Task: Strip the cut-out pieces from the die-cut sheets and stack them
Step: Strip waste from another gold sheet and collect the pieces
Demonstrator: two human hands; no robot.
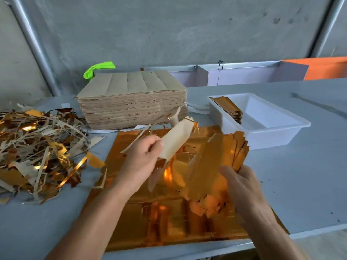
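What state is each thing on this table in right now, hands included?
Left hand: grips one cut-out piece, plain side up.
Right hand: holds a bundle of gold pieces.
Gold sheet: flat on the table, partly stripped.
White tray: holds a small stack.
Brown sheet pile: tall, neat.
Scrap heap: tangled.

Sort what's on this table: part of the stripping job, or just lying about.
Job: left hand gripping a cut-out piece; right hand holding stripped pieces; gold die-cut sheet; sheet stack; white tray; scrap pile.
Lying about: green cloth; orange board.
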